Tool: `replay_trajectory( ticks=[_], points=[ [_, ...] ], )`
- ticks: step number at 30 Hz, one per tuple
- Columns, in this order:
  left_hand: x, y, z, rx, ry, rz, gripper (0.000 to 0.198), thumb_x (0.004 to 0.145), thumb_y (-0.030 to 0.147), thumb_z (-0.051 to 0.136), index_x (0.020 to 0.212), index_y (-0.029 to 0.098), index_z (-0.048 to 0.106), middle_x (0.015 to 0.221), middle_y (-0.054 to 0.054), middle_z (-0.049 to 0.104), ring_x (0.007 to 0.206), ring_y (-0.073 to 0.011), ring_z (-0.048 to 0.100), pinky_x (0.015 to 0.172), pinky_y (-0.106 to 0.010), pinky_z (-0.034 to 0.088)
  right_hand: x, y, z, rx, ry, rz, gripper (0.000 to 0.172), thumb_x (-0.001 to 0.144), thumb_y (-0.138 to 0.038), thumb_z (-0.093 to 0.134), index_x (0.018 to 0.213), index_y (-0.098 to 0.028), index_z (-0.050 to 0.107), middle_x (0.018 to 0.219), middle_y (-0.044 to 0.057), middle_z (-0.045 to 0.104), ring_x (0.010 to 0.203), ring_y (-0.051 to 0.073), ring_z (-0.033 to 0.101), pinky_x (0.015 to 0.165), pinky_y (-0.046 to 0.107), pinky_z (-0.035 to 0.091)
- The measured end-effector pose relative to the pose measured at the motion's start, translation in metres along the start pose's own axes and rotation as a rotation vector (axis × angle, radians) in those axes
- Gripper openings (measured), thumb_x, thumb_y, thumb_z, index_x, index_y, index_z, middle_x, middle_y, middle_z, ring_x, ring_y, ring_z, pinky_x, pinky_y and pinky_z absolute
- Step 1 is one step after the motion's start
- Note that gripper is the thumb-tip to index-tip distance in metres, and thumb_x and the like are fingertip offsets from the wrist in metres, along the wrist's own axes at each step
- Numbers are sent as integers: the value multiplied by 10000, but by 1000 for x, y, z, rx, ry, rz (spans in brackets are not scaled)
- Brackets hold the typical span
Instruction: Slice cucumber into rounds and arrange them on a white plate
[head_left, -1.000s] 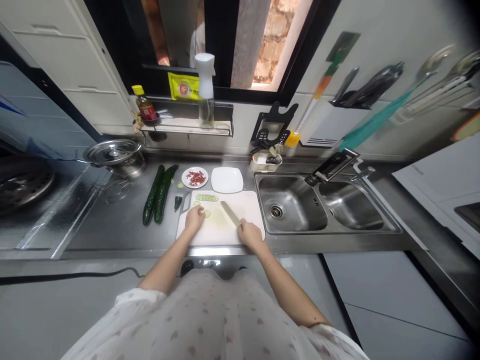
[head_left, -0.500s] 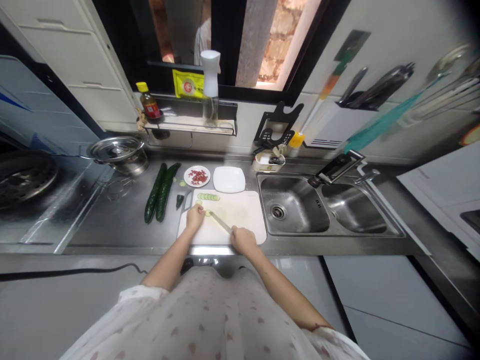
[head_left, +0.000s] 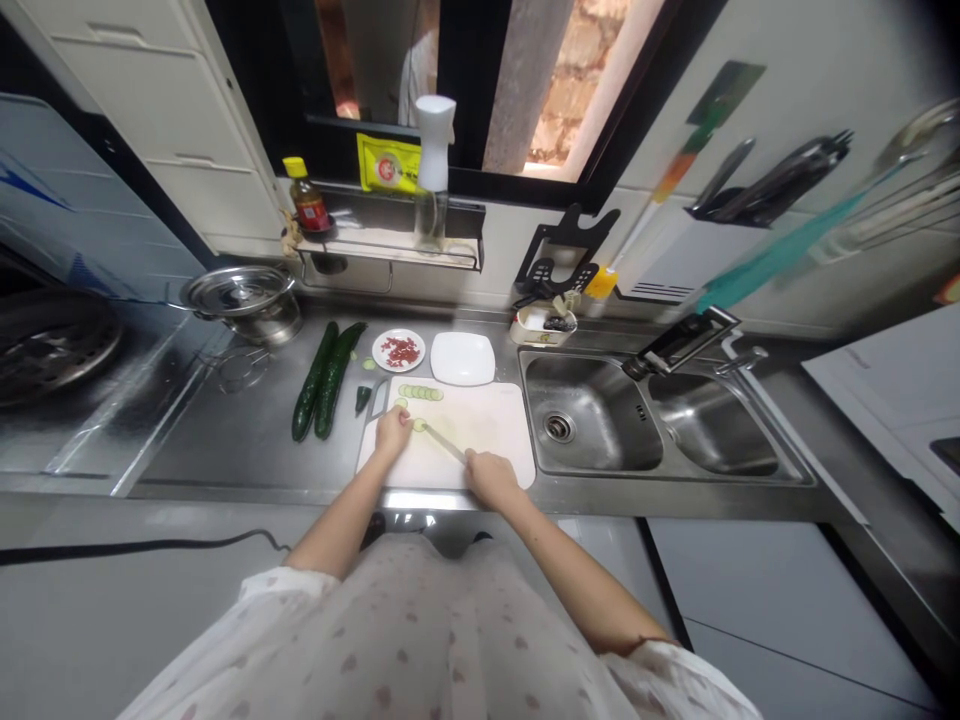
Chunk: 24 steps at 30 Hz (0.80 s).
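Note:
A white cutting board (head_left: 487,415) lies before me on the steel counter. My right hand (head_left: 492,479) is wrapped round the handle of a knife (head_left: 445,442), its blade slanting up and left. At the blade's tip lies a cucumber slice (head_left: 418,425), just right of my left hand (head_left: 393,430). The left fingertips are pinched together over the board; what they hold, if anything, is too small to make out. A row of overlapping cucumber slices (head_left: 421,393) runs along the board's upper left. Another slice (head_left: 401,403) sits just above my left fingers.
Two whole cucumbers (head_left: 325,385) and a dark green cucumber end (head_left: 362,399) lie left of the board. Behind it stand a plate of chopped red pieces (head_left: 384,362) and a white dish (head_left: 462,358). A double sink (head_left: 592,466) is at right, a lidded steel pot (head_left: 266,322) at left.
The view has shifted slightly. Both hands keep nearly the same places on the board, the knife tip still at the cucumber slice.

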<state>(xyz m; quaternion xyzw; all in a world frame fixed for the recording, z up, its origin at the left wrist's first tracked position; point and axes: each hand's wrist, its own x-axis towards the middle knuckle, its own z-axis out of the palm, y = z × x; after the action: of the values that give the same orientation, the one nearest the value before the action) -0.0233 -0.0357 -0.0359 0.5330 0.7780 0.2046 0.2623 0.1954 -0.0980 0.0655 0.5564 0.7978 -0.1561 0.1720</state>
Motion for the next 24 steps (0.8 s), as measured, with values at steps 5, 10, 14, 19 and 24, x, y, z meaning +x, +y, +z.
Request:
replay_trajectory(
  ticks=[5, 10, 14, 19, 24],
  points=[
    [1, 1, -1, 7, -11, -6, 144, 765, 164, 579, 892, 176, 645, 817, -39, 676, 777, -172, 621, 694, -240, 419, 5, 1, -5, -17, -27, -29, 249, 894, -142, 399, 1079, -148, 566, 935, 133, 685, 911, 230, 653, 728, 304, 455],
    [1, 3, -2, 3, -13, -30, 134, 764, 172, 589, 886, 181, 644, 822, -37, 677, 775, -172, 623, 693, -240, 420, 10, -1, -3, -23, -46, -21, 271, 896, -95, 382, 1095, -139, 562, 956, 145, 680, 928, 221, 652, 749, 296, 458],
    [1, 4, -3, 17, -29, -42, 134, 759, 159, 593, 882, 181, 642, 818, -36, 680, 777, -176, 629, 696, -242, 421, 14, -3, -3, -11, -56, -15, 274, 908, -95, 377, 1110, -136, 558, 987, 150, 672, 957, 215, 645, 771, 293, 460],
    [2, 5, -4, 14, -32, -41, 133, 756, 152, 596, 880, 177, 640, 818, -37, 681, 780, -175, 631, 693, -238, 420, 17, -3, -3, 0, -59, -12, 267, 912, -101, 383, 1102, -136, 567, 978, 152, 673, 955, 211, 646, 769, 293, 464],
    [1, 5, -4, 18, -32, -26, 143, 760, 160, 594, 893, 176, 641, 818, -41, 680, 785, -180, 632, 706, -247, 424, 21, -5, -5, -1, -58, -20, 283, 904, -97, 370, 1084, -130, 587, 962, 149, 681, 954, 223, 651, 759, 303, 471]
  ],
)
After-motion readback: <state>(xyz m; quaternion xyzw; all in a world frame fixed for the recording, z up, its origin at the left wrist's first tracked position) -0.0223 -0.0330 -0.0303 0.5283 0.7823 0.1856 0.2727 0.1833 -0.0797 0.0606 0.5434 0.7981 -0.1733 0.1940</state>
